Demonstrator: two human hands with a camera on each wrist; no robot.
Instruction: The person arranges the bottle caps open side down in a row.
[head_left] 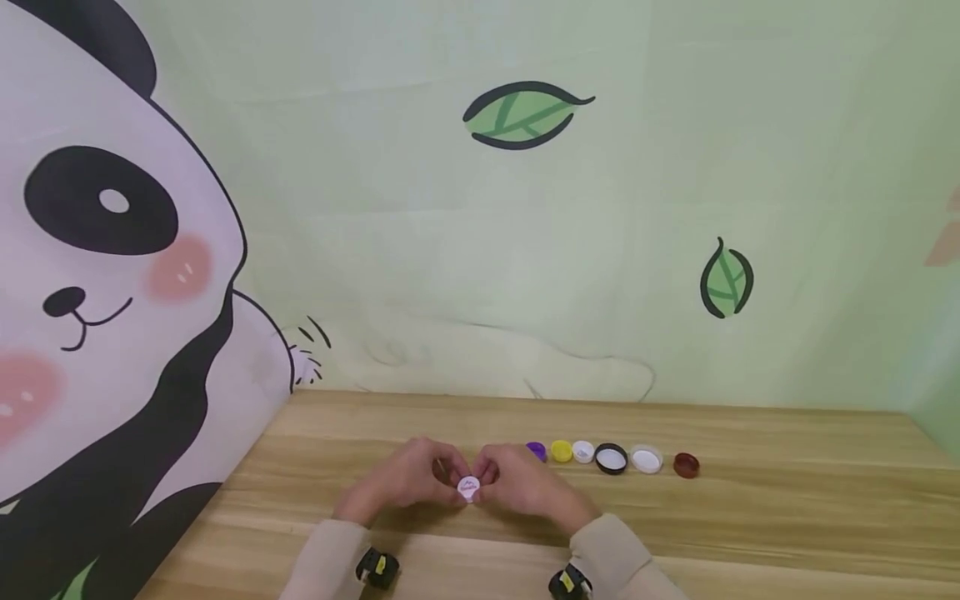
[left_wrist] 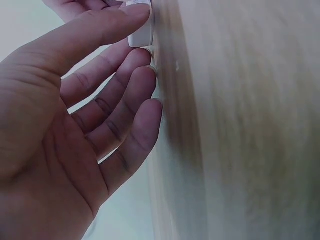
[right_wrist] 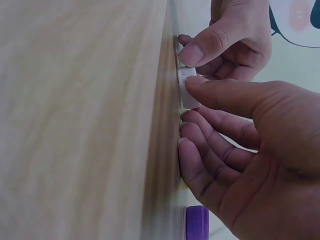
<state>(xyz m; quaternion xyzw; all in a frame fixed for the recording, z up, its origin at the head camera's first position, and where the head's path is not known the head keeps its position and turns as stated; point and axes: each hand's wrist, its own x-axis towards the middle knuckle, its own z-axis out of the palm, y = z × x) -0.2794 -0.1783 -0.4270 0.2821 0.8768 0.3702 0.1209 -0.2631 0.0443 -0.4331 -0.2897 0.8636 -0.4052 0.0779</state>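
A small white bottle cap point(head_left: 468, 488) with reddish lettering on its top sits at the tabletop between the two hands. From the left, the left hand point(head_left: 408, 475) pinches it with thumb and fingers; the left wrist view shows the thumb over the cap point(left_wrist: 142, 32) and the other fingertips along the table. On the opposite side, the right hand point(head_left: 521, 482) also pinches the cap, its thumb lying against the ribbed side point(right_wrist: 186, 82) in the right wrist view. The right hand partly hides a purple cap point(head_left: 536, 451) behind it.
Running right from the purple cap on the wooden table point(head_left: 795, 500) are a yellow cap point(head_left: 562, 451), a small white cap point(head_left: 582, 452), a black-rimmed lid point(head_left: 611, 459), a clear-rimmed white lid point(head_left: 647, 459) and a dark red cap point(head_left: 686, 465). A panda-printed cloth point(head_left: 375, 208) hangs behind.
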